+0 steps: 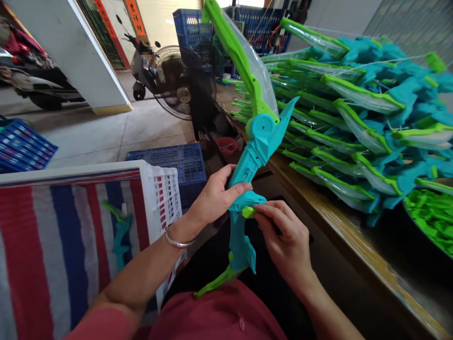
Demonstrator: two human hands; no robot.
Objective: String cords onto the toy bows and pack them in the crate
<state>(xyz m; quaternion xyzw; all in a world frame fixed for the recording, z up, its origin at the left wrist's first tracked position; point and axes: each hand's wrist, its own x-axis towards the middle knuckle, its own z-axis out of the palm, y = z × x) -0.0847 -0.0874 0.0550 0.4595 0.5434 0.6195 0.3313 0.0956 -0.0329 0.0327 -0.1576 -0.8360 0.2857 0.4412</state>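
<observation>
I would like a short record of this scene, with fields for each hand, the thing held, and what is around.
left hand: grips the teal middle of the toy bow
right hand: pinches a small green part at the bow's grip
bow: held upright, green limbs, teal centre
table: pile of like bows on it
left side: white crate with striped lining
background: fan, blue crates
</observation>
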